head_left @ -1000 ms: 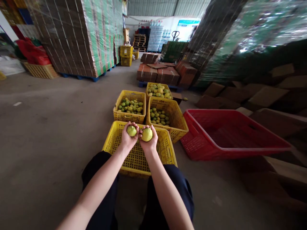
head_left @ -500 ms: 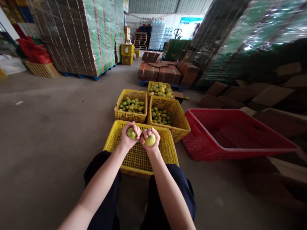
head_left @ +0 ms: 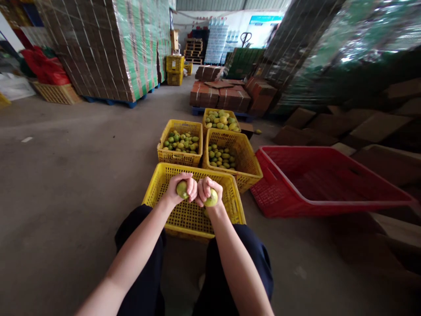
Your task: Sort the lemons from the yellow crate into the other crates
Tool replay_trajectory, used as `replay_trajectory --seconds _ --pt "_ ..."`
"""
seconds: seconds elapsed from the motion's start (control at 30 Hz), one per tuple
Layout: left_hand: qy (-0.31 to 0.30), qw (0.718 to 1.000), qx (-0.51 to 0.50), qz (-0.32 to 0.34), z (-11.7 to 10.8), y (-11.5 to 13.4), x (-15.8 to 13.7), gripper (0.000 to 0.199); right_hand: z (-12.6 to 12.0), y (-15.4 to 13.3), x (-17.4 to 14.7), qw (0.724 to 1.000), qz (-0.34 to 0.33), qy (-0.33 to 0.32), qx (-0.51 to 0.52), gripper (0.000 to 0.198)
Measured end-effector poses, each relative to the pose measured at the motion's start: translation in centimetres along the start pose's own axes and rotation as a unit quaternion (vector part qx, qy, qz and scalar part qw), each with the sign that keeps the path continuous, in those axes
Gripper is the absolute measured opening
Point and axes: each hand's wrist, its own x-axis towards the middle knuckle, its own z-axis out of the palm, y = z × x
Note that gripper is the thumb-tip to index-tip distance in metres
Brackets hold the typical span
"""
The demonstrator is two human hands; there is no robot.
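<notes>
Head view — greenish fruit point(head_left: 181, 190), yellower fruit point(head_left: 211, 198)

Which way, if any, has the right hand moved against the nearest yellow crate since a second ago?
Yes. Against the nearest yellow crate, the right hand has moved slightly rightward and down the picture, toward the crate's near rim.

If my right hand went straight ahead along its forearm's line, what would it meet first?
Likely the near yellow crate's far rim, though depth is unclear: your right hand, holding fruit, might pass above.
</notes>
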Motion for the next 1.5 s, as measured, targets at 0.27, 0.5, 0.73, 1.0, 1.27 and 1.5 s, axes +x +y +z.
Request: replay_trajectory --seconds 0.27,0.5,0.73,1.0,1.27,1.5 --pt "0.318 0.903 -0.276 0.082 -0.1 -0.6 2.1 0.033 0.9 0.8 1.6 0.924 -0.041 0.318 0.209 0.019" --pt "0.318 0.883 -0.33 0.099 -0.3 -0.8 3.0 0.025 0.6 0.2 2.3 0.881 -0.081 0.382 0.266 0.02" --pt "0.336 0.882 -0.324 0.064 0.5 -1.1 3.0 0.031 0.0 -0.3 2.0 0.846 -0.028 0.436 0.305 0.027" --pt "0.311 0.888 -0.337 0.02 0.4 -1.4 2.8 0.044 -0.6 0.0 2.1 0.859 -0.046 0.448 0.243 0.021" --pt "0.301 0.907 -0.293 0.012 0.7 -0.9 2.7 0.029 0.7 -0.8 2.0 0.875 -0.06 0.418 0.235 0.027" --pt "0.251 0.935 -0.247 0.036 0.7 -1.0 2.0 0.024 1.1 -1.1 1.2 0.923 -0.056 0.322 0.201 0.018"
